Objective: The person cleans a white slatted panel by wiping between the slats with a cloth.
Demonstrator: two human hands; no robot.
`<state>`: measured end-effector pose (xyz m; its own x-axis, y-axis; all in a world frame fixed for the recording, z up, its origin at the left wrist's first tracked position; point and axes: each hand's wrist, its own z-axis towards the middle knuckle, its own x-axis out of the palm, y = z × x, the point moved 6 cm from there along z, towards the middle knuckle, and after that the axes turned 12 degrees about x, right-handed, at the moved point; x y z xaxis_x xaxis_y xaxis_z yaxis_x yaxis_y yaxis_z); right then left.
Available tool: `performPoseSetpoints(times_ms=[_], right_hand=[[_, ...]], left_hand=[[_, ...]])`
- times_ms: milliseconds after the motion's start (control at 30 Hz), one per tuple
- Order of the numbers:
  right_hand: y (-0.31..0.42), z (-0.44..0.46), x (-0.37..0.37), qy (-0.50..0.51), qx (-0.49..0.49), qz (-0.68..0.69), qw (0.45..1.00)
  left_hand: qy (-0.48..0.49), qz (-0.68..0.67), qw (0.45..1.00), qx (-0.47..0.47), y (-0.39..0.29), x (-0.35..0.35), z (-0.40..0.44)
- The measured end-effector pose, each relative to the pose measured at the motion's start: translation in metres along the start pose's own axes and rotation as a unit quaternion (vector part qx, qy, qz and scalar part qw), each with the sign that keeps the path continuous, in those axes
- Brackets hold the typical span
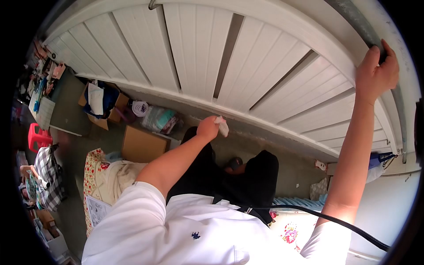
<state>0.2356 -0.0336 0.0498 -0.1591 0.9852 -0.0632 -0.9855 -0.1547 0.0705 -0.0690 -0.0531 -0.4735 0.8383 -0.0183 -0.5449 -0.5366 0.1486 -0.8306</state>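
A white short-sleeved shirt [190,251] fills the lower middle of the frame, with a small dark blue emblem [195,236] on its chest. The left hand [207,128] and right hand [377,75] are bare. Black trousers [263,170] show near the centre, with a dark shoe [234,163], probably a slipper, partly shadowed. A black cable [324,216] crosses the lower right.

At twelve o'clock, the slatted panel [198,48] looks smooth and slightly glossy. At two o'clock, the rail [353,18] appears of dull metal. The crumpled wad [222,127] near the centre is either paper or cloth. At nine o'clock, the stool [35,133] is of shiny plastic.
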Motion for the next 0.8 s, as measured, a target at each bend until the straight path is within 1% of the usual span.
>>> performPoseSetpoints(times_ms=[67, 100, 200, 300, 400, 500, 533, 600, 700, 767, 800], right_hand=[[-0.001, -0.001, 0.000, 0.012, 0.015, 0.037, 0.999], [0.000, -0.002, 0.000, 0.003, 0.005, 0.026, 1.000], [0.002, -0.003, -0.001, -0.024, -0.018, 0.001, 1.000], [0.004, -0.004, -0.001, -0.043, -0.028, -0.019, 0.999], [0.005, -0.005, -0.001, -0.050, -0.035, -0.020, 0.998], [0.005, -0.003, -0.001, -0.041, -0.033, 0.000, 0.999], [0.005, -0.002, -0.001, -0.040, -0.030, -0.002, 0.999], [0.006, -0.002, -0.003, -0.033, -0.027, -0.007, 0.999], [0.006, -0.001, -0.003, -0.023, -0.021, -0.015, 0.999], [0.005, 0.000, -0.003, -0.018, -0.014, -0.023, 0.999], [0.004, 0.000, -0.003, -0.012, -0.009, -0.021, 1.000]], left_hand=[[0.026, -0.049, 0.998, -0.034, 0.009, 0.017, -0.001], [0.038, -0.074, 0.995, -0.053, 0.014, 0.025, -0.002], [-0.014, -0.068, 0.997, -0.034, 0.004, 0.031, 0.008], [-0.070, -0.081, 0.993, -0.053, 0.005, 0.038, 0.029], [-0.121, -0.068, 0.985, -0.101, 0.033, 0.052, 0.051], [-0.104, -0.153, 0.968, -0.168, 0.063, 0.074, 0.063], [-0.108, -0.202, 0.955, -0.189, 0.072, 0.079, 0.065], [-0.117, -0.297, 0.919, -0.233, 0.055, 0.058, 0.057], [-0.176, -0.340, 0.893, -0.237, 0.055, 0.022, 0.051], [-0.203, -0.352, 0.874, -0.266, 0.072, -0.008, 0.051], [-0.197, -0.358, 0.868, -0.281, 0.087, -0.020, 0.052]])
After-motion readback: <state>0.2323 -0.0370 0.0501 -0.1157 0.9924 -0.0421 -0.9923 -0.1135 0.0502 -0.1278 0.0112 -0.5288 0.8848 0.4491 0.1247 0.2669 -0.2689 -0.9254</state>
